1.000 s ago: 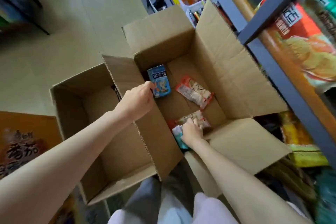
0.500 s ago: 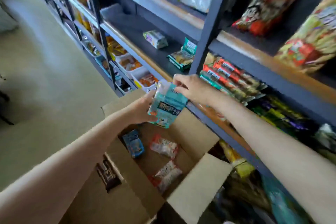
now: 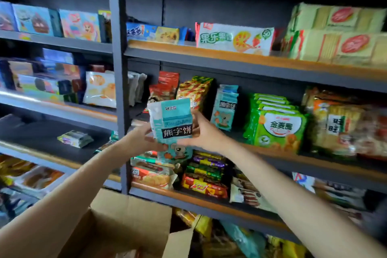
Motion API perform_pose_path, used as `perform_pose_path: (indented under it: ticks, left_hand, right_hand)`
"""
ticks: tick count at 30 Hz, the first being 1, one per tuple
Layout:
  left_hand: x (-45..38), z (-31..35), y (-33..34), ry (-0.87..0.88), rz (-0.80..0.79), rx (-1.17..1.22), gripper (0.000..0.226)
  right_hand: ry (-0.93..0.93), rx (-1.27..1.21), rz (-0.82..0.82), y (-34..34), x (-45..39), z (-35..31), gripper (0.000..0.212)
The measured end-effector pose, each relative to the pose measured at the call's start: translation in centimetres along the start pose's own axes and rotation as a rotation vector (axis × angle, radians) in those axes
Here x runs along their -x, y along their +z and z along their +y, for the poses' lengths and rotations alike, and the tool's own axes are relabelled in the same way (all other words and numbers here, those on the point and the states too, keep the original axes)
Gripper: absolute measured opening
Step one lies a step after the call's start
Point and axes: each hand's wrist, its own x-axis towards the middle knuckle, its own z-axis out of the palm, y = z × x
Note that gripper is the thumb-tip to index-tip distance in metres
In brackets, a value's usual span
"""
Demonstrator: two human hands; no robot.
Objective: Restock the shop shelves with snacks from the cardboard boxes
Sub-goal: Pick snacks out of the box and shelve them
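Grey metal shelving packed with snacks fills the view. Both hands grip one teal biscuit packet upright at centre: left hand closed on its 9 o'clock edge, right hand on its 3 o'clock edge. Matching packets stand at 2 o'clock (same bear print); a cardboard box sits at 6 o'clock.

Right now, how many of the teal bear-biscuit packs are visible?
2 clearly: one teal pack held upright between the left hand and right hand, one teal pack on the shelf standing beside the green bags. More may stand hidden behind that one.
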Motion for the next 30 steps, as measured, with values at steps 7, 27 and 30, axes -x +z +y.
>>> perform_pose_path:
  ticks: [7,27,30]
  left_hand:
    - [-4.9,3.5,3.8,0.171,0.123,-0.199,0.048]
    - [-5.9,-4.8,3.9,-0.023,-0.114,-0.695,0.045]
    - [-2.9,-10.0,4.5,-0.158,-0.173,-0.697,0.039]
  right_hand:
    - [0.11,0.05,0.542,-5.0,0.3,3.3,0.059]
    - [0.014,0.685,0.655,-3.8,-7.5,9.4,0.051]
    - [-0.42,0.63,0.54,1.0,-7.3,6.8,0.03]
